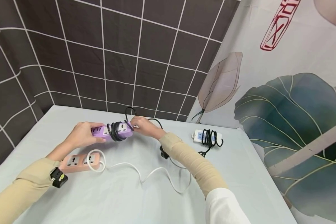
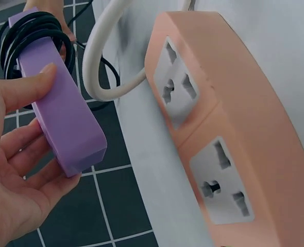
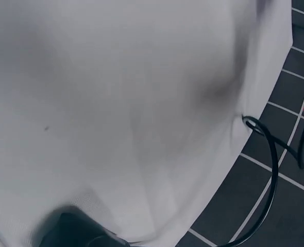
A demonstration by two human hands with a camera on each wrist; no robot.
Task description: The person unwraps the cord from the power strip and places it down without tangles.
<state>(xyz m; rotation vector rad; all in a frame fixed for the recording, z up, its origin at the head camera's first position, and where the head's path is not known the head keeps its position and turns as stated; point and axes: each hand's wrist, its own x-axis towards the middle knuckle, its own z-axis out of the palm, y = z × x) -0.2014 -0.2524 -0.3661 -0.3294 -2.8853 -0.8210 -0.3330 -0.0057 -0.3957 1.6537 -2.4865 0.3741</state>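
Observation:
My left hand [image 1: 85, 134] grips a purple power strip [image 1: 101, 132] by its left end, thumb on one side and fingers on the other in the left wrist view. Several turns of black cord [image 1: 116, 131] are wound round the strip's middle. At its right end my right hand [image 1: 143, 125] pinches the black cord, a loose loop of which rises beside the fingers. In the right wrist view, that hand shows only at the right edge, next to a hanging stretch of cord [image 3: 273, 170]. An orange power strip [image 1: 81, 162] lies just below the left hand.
From the orange strip a white cord [image 1: 128, 163] curls and runs right, passing beneath the right forearm. Farther right lies a white power strip [image 1: 198, 136] wrapped in black cord. A dark tile-patterned cloth [image 1: 120, 56] hangs behind the table [image 1: 114, 199].

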